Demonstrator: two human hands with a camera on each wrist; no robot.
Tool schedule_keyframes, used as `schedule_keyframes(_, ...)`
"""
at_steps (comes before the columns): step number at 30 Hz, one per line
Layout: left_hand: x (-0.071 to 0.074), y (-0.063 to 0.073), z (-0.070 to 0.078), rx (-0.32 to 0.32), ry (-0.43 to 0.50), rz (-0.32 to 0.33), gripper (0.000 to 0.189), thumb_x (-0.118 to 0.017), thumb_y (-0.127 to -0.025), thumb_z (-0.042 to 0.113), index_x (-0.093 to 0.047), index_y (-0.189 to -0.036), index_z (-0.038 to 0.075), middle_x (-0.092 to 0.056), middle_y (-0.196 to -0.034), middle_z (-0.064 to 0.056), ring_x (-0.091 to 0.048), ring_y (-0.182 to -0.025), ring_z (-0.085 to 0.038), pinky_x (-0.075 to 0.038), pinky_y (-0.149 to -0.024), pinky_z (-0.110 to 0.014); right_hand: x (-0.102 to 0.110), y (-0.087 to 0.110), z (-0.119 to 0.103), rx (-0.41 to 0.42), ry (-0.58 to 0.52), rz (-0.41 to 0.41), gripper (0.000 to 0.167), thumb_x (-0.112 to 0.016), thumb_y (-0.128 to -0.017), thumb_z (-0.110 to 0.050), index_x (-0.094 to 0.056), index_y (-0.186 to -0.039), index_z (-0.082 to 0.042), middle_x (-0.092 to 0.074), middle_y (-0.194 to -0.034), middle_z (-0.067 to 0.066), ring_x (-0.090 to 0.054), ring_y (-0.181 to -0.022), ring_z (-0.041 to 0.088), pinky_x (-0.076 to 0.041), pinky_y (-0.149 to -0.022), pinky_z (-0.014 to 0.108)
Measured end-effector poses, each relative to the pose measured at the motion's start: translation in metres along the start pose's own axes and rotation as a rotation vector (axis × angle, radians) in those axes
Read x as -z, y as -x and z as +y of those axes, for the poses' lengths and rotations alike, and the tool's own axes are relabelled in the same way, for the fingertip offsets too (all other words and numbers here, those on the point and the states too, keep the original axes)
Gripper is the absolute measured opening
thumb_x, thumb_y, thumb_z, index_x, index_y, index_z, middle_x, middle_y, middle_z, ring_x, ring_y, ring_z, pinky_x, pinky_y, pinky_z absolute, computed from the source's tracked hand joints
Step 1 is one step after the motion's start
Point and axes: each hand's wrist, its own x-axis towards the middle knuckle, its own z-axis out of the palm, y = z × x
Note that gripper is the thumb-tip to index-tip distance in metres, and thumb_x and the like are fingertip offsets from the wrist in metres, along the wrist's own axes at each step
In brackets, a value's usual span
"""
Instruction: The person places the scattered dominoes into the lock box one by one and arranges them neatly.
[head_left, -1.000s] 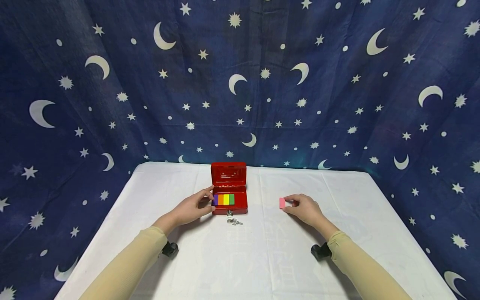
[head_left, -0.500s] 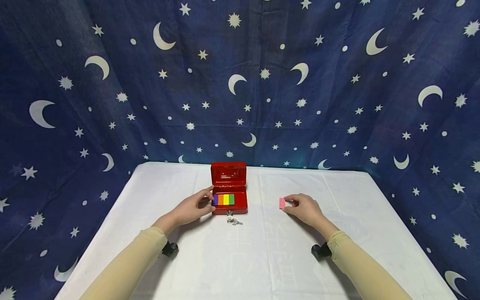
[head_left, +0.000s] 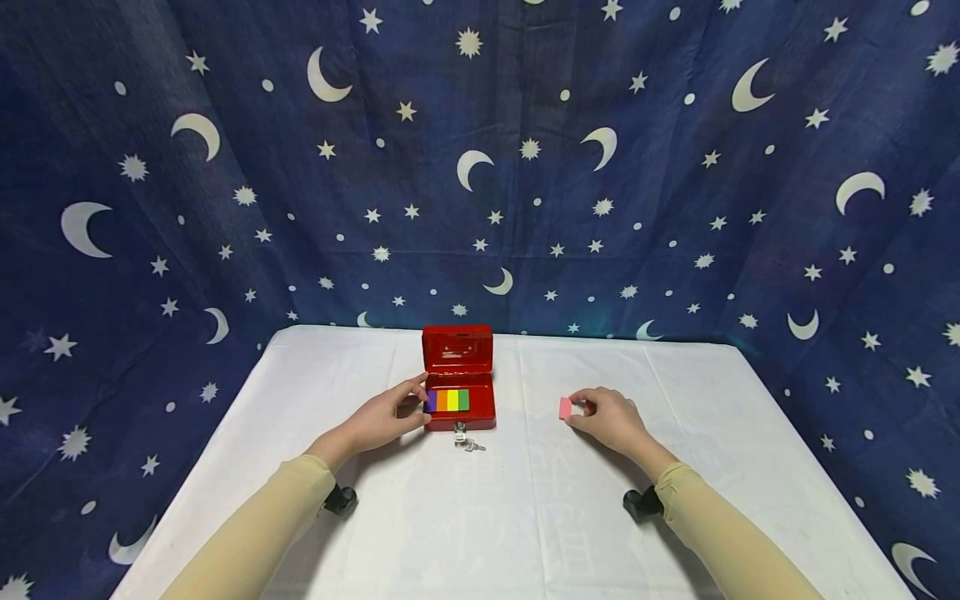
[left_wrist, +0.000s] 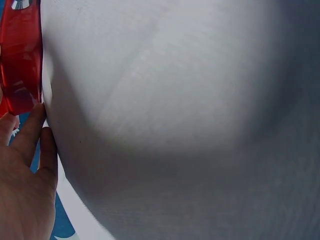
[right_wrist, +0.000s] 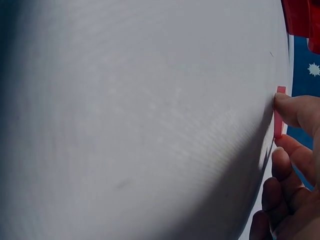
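A red metal cash box (head_left: 483,417) stands with its lid (head_left: 457,350) raised at the back. Inside it a purple block (head_left: 432,401), an orange block (head_left: 442,401), a yellow block (head_left: 453,401) and a green block (head_left: 463,400) stand side by side. My left hand (head_left: 386,417) holds the box's left side, thumb at the front and fingers towards the back; the left wrist view shows fingertips (left_wrist: 37,112) against the red wall. To the right, my right hand (head_left: 611,417) pinches a thin pink block (head_left: 565,407) between thumb and index finger, at table level.
A silver latch (head_left: 460,431) sits on the box's front, with small keys (head_left: 473,445) beside it. White cloth (head_left: 525,517) covers the table. A dark blue curtain (head_left: 480,275) with moons and stars surrounds the back and sides.
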Motion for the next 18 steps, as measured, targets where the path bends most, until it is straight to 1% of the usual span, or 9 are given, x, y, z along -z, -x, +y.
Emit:
schedule_keyframes(1,0.0001,-0.0001,0.0001,-0.005,0.001,0.0,0.025,-0.07,-0.096,0.041,-0.057,-0.111,0.026,-0.031,-0.165,0.009,-0.047,-0.142,-0.022,-0.033,-0.116,-0.056,0.0002,0.0,0.0003,-0.001,0.001,0.0,0.037,-0.084,-0.083,-0.035,-0.075,-0.113,-0.014,-0.057,-0.078,-0.005,-0.051,-0.075,0.016,-0.037,-0.074,0.041)
schedule_keyframes(3,0.0,-0.0003,0.0003,0.005,-0.001,-0.003,0.025,-0.07,-0.096,0.042,-0.057,-0.111,0.026,-0.031,-0.165,0.011,-0.046,-0.142,-0.021,-0.033,-0.116,-0.054,0.0007,0.0001,0.0008,0.004,0.002,-0.003,0.036,-0.084,-0.083,-0.035,-0.074,-0.112,-0.015,-0.056,-0.078,-0.006,-0.051,-0.075,0.016,-0.037,-0.073,0.042)
schedule_keyframes(11,-0.0001,-0.0004,0.0013,0.012,0.0,-0.003,0.026,-0.07,-0.096,0.042,-0.057,-0.111,0.027,-0.031,-0.165,0.012,-0.046,-0.142,-0.021,-0.033,-0.116,-0.055,0.0017,0.0004,0.0023,-0.002,-0.011,-0.012,0.035,-0.083,-0.083,-0.036,-0.074,-0.11,-0.015,-0.055,-0.078,-0.005,-0.05,-0.076,0.016,-0.035,-0.074,0.041)
schedule_keyframes(18,-0.0007,-0.0004,0.001,0.013,-0.005,-0.003,0.026,-0.069,-0.096,0.042,-0.056,-0.111,0.026,-0.031,-0.165,0.012,-0.047,-0.141,-0.021,-0.033,-0.116,-0.055,0.0031,0.0009,0.0021,-0.013,-0.025,0.003,0.036,-0.083,-0.083,-0.037,-0.074,-0.109,-0.015,-0.056,-0.078,-0.005,-0.05,-0.076,0.017,-0.035,-0.075,0.042)
